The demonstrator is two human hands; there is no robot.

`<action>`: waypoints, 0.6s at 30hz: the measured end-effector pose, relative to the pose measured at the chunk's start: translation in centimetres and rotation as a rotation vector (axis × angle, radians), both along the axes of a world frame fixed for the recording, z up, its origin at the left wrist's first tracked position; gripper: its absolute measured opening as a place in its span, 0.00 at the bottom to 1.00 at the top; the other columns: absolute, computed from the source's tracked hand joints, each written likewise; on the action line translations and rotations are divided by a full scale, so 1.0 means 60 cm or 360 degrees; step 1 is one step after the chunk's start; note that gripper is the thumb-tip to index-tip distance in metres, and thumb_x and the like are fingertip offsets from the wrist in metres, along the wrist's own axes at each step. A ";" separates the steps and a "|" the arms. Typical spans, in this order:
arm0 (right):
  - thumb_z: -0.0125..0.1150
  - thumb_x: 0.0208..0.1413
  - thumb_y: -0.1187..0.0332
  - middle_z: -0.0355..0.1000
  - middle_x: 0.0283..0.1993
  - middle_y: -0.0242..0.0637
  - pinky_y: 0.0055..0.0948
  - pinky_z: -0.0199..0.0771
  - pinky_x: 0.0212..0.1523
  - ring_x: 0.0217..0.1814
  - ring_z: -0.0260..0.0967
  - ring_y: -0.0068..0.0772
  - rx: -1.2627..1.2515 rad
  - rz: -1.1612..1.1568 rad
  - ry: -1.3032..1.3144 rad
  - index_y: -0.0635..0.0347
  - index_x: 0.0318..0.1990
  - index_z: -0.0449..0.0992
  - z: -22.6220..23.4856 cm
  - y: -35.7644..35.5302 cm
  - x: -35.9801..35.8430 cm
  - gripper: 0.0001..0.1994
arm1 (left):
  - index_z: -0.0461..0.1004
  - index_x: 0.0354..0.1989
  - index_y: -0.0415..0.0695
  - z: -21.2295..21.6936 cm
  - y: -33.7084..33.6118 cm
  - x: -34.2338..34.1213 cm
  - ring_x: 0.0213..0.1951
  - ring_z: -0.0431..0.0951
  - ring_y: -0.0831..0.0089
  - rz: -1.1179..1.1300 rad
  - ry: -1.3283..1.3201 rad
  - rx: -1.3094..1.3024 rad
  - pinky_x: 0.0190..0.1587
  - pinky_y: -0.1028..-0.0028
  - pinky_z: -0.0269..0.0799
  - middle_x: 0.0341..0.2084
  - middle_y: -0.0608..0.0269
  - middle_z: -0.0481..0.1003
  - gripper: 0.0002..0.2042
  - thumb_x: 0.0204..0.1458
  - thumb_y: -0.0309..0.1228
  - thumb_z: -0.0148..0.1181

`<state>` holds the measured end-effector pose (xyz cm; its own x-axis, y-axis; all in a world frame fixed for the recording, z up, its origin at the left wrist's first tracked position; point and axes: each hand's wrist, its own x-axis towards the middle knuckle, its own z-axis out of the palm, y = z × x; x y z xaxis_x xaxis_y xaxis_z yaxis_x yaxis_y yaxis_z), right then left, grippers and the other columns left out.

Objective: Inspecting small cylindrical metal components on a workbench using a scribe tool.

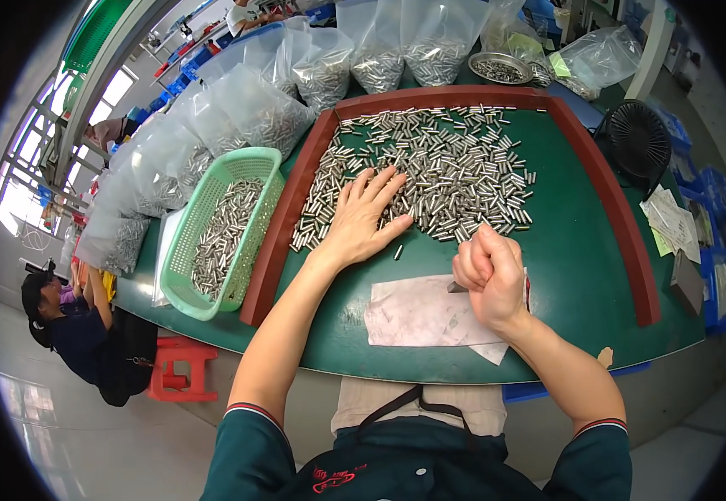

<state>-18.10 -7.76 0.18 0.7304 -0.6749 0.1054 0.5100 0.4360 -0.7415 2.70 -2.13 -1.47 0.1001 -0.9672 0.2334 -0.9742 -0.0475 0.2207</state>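
Observation:
A wide spread of short, shiny metal pins (pixel 463 179) covers the far part of the green tabletop (pixel 563 225). My left hand (pixel 361 221) lies palm down on the left side of the pins, fingers stretched and apart. One loose pin (pixel 398 252) rests just right of its thumb. Closer to me, my right hand (pixel 494 280) is curled into a fist above a stained white cloth (pixel 413 313). Whatever that fist holds is hidden in the fingers. A small dark piece (pixel 456 287) shows at its left side; I cannot tell whether it is held.
A red-brown raised border (pixel 292 200) edges the work area on three sides. Left of it stands a green perforated basket (pixel 181 250) holding pins. Filled plastic bags (pixel 271 117) line the back and left. A black fan (pixel 634 142) stands right; a person (pixel 87 334) is at left.

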 end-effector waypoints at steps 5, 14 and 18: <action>0.38 0.57 0.63 0.47 0.08 0.26 0.20 0.37 0.12 0.10 0.37 0.16 -0.0030 -0.0005 0.0007 0.54 0.09 0.50 0.000 -0.002 -0.002 0.23 | 0.51 0.59 0.52 0.008 0.014 -0.013 0.61 0.42 0.56 -0.0064 -0.0059 0.0091 0.60 0.57 0.35 0.60 0.62 0.48 0.30 0.48 0.49 0.46; 0.38 0.57 0.63 0.46 0.07 0.27 0.20 0.37 0.12 0.10 0.37 0.16 -0.0019 0.0004 0.0000 0.54 0.09 0.50 0.003 -0.001 0.001 0.22 | 0.50 0.60 0.53 0.016 0.042 -0.021 0.62 0.41 0.60 -0.0158 -0.0110 0.0204 0.60 0.56 0.31 0.61 0.65 0.46 0.29 0.49 0.48 0.44; 0.38 0.57 0.63 0.46 0.07 0.27 0.20 0.37 0.12 0.10 0.37 0.16 -0.0011 -0.0019 0.0023 0.54 0.09 0.50 -0.001 -0.005 0.000 0.22 | 0.57 0.56 0.51 0.020 0.043 -0.030 0.61 0.46 0.61 -0.0210 0.0066 0.0133 0.60 0.55 0.32 0.59 0.63 0.51 0.26 0.48 0.44 0.47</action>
